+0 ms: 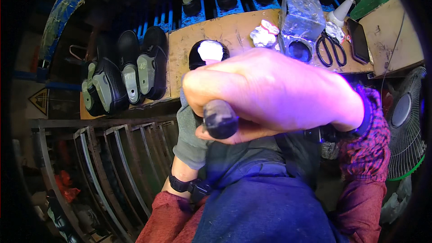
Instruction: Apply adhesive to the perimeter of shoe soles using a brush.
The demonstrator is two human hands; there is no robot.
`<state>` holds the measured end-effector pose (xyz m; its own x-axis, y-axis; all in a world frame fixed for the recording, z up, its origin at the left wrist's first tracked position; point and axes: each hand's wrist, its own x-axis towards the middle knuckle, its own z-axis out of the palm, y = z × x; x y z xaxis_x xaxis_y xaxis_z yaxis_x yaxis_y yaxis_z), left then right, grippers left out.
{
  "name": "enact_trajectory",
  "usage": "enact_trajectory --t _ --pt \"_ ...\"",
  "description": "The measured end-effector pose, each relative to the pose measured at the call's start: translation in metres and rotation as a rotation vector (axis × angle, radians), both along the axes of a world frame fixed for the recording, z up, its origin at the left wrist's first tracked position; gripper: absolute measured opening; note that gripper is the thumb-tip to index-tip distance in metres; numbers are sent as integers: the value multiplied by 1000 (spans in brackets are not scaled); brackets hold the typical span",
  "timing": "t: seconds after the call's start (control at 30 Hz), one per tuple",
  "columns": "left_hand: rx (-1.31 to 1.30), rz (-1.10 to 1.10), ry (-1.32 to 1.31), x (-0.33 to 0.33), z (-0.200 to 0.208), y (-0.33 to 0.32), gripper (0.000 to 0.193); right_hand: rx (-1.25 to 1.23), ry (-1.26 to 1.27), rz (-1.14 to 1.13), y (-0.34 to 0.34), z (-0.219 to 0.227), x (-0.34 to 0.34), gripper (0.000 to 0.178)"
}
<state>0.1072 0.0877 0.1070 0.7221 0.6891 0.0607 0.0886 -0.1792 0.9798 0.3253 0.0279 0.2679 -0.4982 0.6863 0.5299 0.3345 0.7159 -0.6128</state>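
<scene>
My bare right hand (pixel 270 92) is closed around a dark handle (pixel 220 119) whose blunt end points up toward me. The rest of that tool is hidden under the hand, so its kind cannot be told. Below and behind it is my left hand in a grey glove (pixel 191 137), its fingers covered by the right hand. Just beyond my hands shows a rounded black thing with a bright white patch (pixel 210 51) on it; whether either hand touches it is hidden.
Several black shoes on grey lasts (pixel 150 65) stand at the bench's left end. On the cardboard-topped bench (pixel 189 33) are crumpled white wads (pixel 264 34), a grimy box (pixel 303 15), scissors (pixel 331 49), a nozzle bottle (pixel 340 12) and a phone (pixel 357 40). A fan (pixel 402 112) stands right, a metal rack (pixel 121 153) left.
</scene>
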Motion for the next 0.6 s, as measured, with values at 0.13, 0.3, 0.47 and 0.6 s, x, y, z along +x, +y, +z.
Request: enact_trajectory --t 0.13,0.3,0.47,0.6 --pt "249 4 0 -6 -5 12 54 -78 -94 100 10 8 7 23" --pt "435 74 -24 -15 1 5 40 -49 -137 126 15 7 22 20" --pt "605 150 112 -5 21 -5 32 -72 -52 185 22 -5 35 15" --pt "599 235 369 7 36 -10 39 -8 23 162 35 -17 41 11"
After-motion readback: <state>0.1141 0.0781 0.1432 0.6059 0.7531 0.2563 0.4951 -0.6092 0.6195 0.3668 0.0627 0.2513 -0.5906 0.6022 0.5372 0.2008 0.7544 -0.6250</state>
